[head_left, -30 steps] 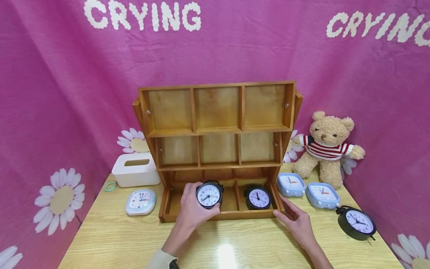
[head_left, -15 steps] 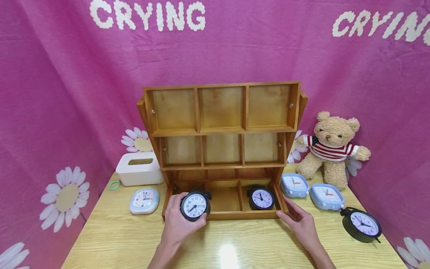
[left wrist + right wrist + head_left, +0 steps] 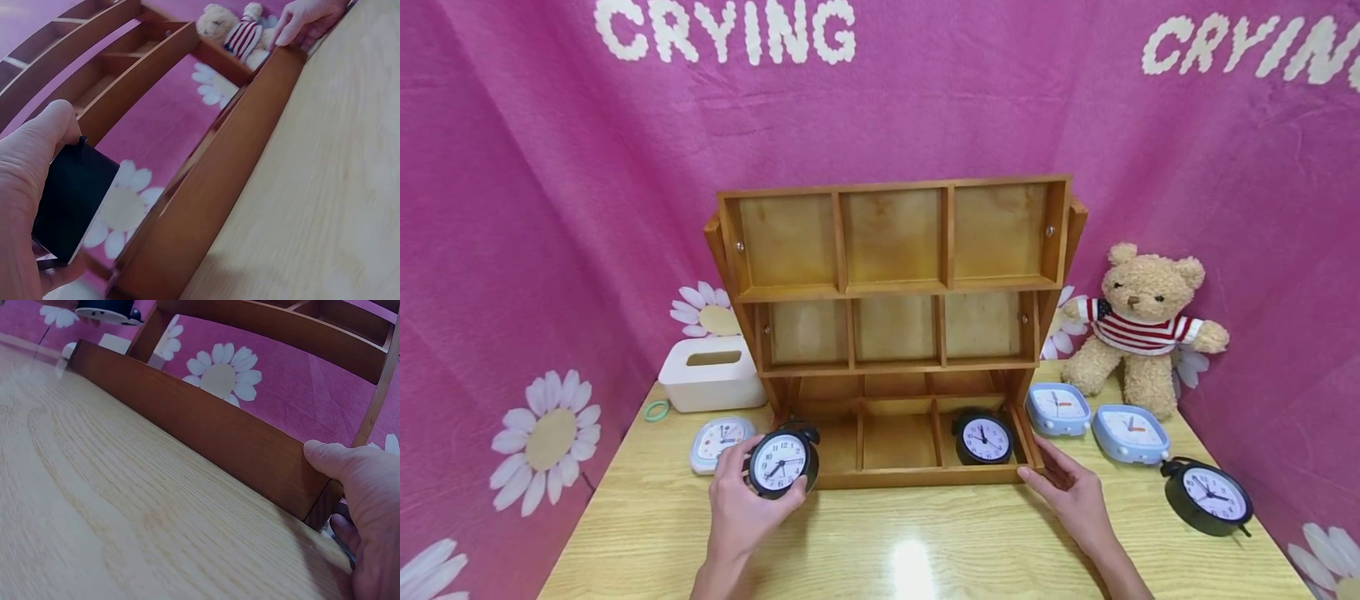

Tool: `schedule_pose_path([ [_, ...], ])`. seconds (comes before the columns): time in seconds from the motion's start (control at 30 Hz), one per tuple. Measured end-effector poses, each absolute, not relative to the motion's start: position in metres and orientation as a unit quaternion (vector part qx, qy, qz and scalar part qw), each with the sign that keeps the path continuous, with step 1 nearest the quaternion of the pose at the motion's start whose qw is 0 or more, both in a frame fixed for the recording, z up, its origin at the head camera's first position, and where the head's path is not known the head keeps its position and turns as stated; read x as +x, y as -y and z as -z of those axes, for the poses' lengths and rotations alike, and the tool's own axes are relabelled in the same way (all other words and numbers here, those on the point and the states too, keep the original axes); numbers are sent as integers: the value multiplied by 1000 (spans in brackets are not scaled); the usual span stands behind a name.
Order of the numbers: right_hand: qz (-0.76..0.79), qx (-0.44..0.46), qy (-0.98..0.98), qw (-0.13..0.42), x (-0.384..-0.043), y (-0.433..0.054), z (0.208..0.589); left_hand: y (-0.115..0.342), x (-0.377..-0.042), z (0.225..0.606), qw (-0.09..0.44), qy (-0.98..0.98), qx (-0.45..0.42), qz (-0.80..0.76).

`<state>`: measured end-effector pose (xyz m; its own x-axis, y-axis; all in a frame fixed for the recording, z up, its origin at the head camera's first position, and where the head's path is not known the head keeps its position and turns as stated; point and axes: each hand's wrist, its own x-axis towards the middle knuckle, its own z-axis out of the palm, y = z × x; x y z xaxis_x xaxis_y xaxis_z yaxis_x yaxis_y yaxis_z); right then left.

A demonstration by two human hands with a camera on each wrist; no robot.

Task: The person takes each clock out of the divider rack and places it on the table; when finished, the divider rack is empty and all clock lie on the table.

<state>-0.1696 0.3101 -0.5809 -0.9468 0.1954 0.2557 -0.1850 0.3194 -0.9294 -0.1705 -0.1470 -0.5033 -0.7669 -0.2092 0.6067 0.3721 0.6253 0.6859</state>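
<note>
My left hand grips a black round alarm clock by its sides, thumb at its lower right. It is held raised at the front left of the three-tier wooden rack; in the left wrist view the clock's dark side faces the camera. My right hand holds the rack's front right corner, its thumb on the front board and the other fingers round the side, partly hidden. A second black alarm clock sits in the bottom tier's right compartment.
Left of the rack are a white-and-blue clock, partly hidden by my left hand, a white tissue box and a green ring. On the right stand two blue clocks, another black alarm clock and a teddy bear.
My left hand has carried the black alarm clock leftward and toward me, from over the rack's bottom tier to its front left corner. My right hand has stayed at the right corner.
</note>
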Motion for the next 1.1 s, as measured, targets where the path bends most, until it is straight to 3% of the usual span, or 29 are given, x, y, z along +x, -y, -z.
schedule_pose_path([
  [0.73,-573,-17,805,151,-168,-308,577,227,-168,491,334,852,72,397],
  [1.1,-579,-11,800,154,-167,-310,576,278,-190,492,343,846,110,393],
])
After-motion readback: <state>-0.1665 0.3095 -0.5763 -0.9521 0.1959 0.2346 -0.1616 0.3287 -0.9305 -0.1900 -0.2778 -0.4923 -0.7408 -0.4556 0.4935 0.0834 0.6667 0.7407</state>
